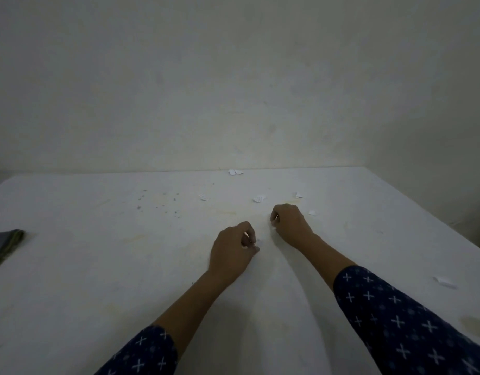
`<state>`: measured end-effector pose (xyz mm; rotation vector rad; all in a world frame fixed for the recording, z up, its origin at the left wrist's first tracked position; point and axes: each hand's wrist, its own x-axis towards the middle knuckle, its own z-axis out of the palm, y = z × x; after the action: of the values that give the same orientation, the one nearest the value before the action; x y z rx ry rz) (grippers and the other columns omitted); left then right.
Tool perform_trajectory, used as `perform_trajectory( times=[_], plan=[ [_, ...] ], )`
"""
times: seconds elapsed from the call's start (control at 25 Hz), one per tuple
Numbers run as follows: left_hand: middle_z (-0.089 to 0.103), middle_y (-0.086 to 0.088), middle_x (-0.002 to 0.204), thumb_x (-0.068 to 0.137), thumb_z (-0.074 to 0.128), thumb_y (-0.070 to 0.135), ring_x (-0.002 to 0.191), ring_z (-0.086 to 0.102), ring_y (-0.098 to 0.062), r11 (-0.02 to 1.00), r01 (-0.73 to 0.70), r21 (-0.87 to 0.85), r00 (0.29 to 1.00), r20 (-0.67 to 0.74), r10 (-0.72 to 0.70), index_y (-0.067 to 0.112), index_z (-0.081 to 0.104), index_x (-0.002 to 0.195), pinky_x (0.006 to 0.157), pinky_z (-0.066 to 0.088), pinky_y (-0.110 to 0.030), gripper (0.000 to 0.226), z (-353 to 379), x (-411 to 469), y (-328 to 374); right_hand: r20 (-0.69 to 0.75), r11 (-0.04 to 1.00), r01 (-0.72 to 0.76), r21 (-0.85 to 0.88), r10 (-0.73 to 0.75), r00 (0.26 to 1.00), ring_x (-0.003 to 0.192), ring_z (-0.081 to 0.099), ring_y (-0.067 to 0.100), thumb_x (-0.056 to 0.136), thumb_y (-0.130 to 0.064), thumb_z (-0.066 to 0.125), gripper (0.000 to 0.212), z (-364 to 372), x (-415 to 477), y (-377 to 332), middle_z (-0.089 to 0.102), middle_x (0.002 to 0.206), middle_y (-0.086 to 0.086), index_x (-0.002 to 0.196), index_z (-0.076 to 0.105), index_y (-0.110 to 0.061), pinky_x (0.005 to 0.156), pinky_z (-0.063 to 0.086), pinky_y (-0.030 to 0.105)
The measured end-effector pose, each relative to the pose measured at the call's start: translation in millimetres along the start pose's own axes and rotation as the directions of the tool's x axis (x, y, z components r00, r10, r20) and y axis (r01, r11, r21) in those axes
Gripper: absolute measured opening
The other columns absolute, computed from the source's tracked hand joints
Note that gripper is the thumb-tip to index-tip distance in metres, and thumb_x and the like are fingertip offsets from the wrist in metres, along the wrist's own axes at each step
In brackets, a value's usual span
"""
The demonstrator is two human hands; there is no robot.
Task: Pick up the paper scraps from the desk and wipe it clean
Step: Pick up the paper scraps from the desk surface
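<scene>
White desk (98, 266) against a pale wall (233, 77), with both hands closing on scraps (259, 198) near its middle.
Near the desk's middle the left hand (233, 250) is curling its fingers and thumb tight, pinching small white scraps between them, while the right hand (290, 223), just beyond and beside it, is gripping a white sliver inside its curled fingers. More scraps are lying loose: a pair at the far edge, three spread in a row between that edge and the hands, one just beside the right hand, and one near the right edge. A dark folded cloth (5, 246) is sitting at the left edge, well apart from both hands. Grey specks (157, 201) are dotting the far left part, and a round stain (475, 326) is showing near the right front corner.
</scene>
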<state>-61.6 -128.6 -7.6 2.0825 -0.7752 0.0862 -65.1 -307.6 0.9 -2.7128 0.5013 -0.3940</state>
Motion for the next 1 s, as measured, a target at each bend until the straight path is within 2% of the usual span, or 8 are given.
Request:
perform_trajectory(
  times=[0.12,0.2,0.28,0.4,0.52,0.64,0.8,1.0],
  plan=[
    [0.065,0.004,0.065,0.073,0.077,0.018,0.062,0.059,-0.007,0.998,0.004,-0.057,0.997,-0.079,-0.008,0.017,0.063,0.066,0.057,0.043,-0.017,0.015,-18.2,-4.4,-6.8,-0.115,0.98,0.008,0.199,0.016,0.993,0.074,0.055,0.016,0.082,0.004,0.057,0.011,0.6,-12.2,-21.0,0.066,0.087,0.011,0.085,0.066,-0.002,0.067,0.041,0.02],
    [0.066,0.005,0.065,0.073,0.076,0.014,0.062,0.058,-0.004,0.998,0.004,-0.068,0.994,-0.112,-0.012,0.014,0.067,0.067,0.056,0.037,-0.009,0.01,-36.8,-12.6,-10.4,-0.133,0.951,0.038,0.308,0.003,0.991,0.066,0.054,0.011,0.08,0.002,0.063,0.007,1.9,-23.5,-45.4,0.064,0.077,0.006,0.083,0.069,-0.001,0.06,0.04,0.008],
    [0.068,0.004,0.066,0.072,0.073,0.01,0.063,0.061,-0.006,0.998,0.009,-0.061,0.989,-0.15,-0.018,0.014,0.069,0.068,0.057,0.038,-0.011,0.007,-59.5,-23.6,-14.5,-0.084,0.903,0.06,0.426,-0.027,0.996,0.051,0.056,0.001,0.076,0.002,0.067,0.005,4.4,-34.2,-73.5,0.065,0.069,0.006,0.079,0.071,0.001,0.055,0.045,0.003],
    [0.071,0.001,0.067,0.071,0.072,0.007,0.062,0.063,-0.005,0.998,0.026,-0.051,0.982,-0.188,-0.035,0.014,0.071,0.068,0.056,0.04,-0.01,0.008,-101.9,-45.9,-28.2,0.028,0.797,0.027,0.603,-0.054,0.998,0.04,0.056,-0.004,0.075,0.003,0.069,0.005,11.0,-52.2,-120.2,0.062,0.06,0.006,0.08,0.071,0.005,0.052,0.05,0.007],
    [0.068,0.001,0.062,0.068,0.078,0.009,0.056,0.06,-0.001,0.99,0.123,-0.065,0.965,-0.225,-0.135,0.014,0.068,0.07,0.054,0.041,-0.011,0.011,-148.4,-75.4,-52.1,0.095,0.718,-0.003,0.696,-0.088,0.992,0.042,0.059,0.003,0.074,0.004,0.07,0.004,22.8,-72.0,-168.3,0.063,0.059,0.007,0.078,0.07,0.006,0.056,0.055,0.016],
    [0.067,-0.002,0.061,0.068,0.08,0.012,0.054,0.059,-0.002,0.969,0.233,-0.086,0.922,-0.298,-0.248,0.012,0.063,0.072,0.054,0.041,-0.008,0.017,-195.0,-113.2,-78.6,0.146,0.711,0.002,0.704,-0.147,0.978,0.049,0.06,0.014,0.072,0.002,0.071,0.003,42.4,-95.9,-220.5,0.065,0.061,0.011,0.075,0.07,0.003,0.061,0.057,0.027],
    [0.069,-0.003,0.068,0.07,0.077,0.01,0.059,0.06,-0.005,0.963,0.266,-0.033,0.893,-0.368,-0.259,0.012,0.069,0.07,0.058,0.042,-0.009,0.008,-255.4,-160.1,-105.6,0.219,0.643,-0.025,0.765,-0.224,0.95,0.054,0.064,0.018,0.073,0.002,0.071,0.002,72.9,-134.4,-287.9,0.067,0.063,0.011,0.075,0.071,0.001,0.06,0.056,0.021],
    [0.069,0.002,0.07,0.074,0.075,0.012,0.064,0.062,-0.004,0.939,0.34,0.047,0.839,-0.467,-0.281,0.01,0.073,0.076,0.061,0.043,-0.003,0.003,-323.2,-210.9,-130.2,0.315,0.554,-0.096,0.827,-0.317,0.894,0.067,0.069,0.028,0.076,0.004,0.069,0.005,100.1,-173.1,-353.6,0.07,0.076,0.021,0.08,0.071,0.005,0.074,0.06,0.033]
  ],
)
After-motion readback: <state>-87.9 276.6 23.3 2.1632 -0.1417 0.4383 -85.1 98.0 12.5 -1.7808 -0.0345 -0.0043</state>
